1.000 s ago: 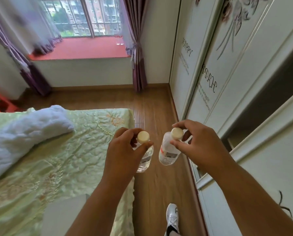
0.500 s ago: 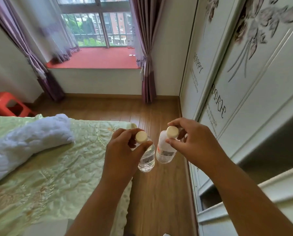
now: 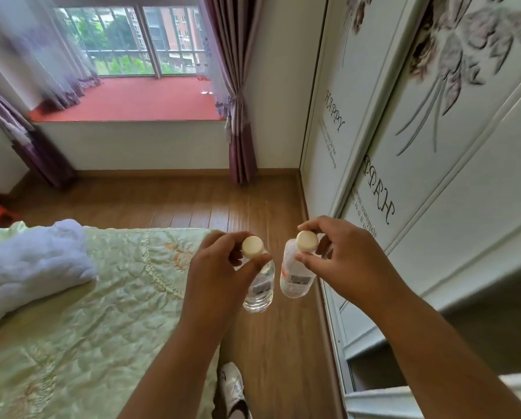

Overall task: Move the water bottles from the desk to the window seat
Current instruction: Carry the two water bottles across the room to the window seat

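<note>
While I carry them toward the red window seat (image 3: 138,99), my left hand (image 3: 220,273) pinches one small clear water bottle (image 3: 259,285) at its cream cap; my right hand (image 3: 344,261) pinches the other bottle (image 3: 295,276) likewise. Both hang over the wood floor (image 3: 271,343). Judged light, thin-walled, slick; the cap and neck look the surest hold.

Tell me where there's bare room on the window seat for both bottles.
The red window seat is bare across its middle, between the sheer curtains on the left and the purple curtain on the right. Something small sits by its right end.
</note>
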Motion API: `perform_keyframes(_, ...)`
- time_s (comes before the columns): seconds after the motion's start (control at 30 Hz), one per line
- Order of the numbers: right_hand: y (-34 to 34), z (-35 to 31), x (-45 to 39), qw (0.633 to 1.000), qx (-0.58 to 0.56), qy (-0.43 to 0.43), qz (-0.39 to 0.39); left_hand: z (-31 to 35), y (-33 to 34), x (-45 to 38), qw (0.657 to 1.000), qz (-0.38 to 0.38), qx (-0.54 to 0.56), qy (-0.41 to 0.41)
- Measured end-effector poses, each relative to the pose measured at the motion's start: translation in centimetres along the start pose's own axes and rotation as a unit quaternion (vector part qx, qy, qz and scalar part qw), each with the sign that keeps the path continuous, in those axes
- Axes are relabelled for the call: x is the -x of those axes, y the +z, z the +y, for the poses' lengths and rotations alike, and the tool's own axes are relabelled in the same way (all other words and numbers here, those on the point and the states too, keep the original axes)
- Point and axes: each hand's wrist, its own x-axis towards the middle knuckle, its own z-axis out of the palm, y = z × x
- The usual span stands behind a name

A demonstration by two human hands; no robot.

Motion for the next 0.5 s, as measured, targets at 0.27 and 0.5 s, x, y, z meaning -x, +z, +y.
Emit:
perform_keyframes(0.27, 1.0, -1.6, -9.7, 0.999, 0.026, 0.013, 0.031, -3.1, -1.2, -10.4, 0.999, -0.005, 0.0, 0.041)
perform_keyframes(0.5, 3.7, -3.6, -16.1, 0.999, 0.011, 0.013, 0.046, -6.4, -3.2, -17.2, 0.998, -0.008, -0.014, 0.052)
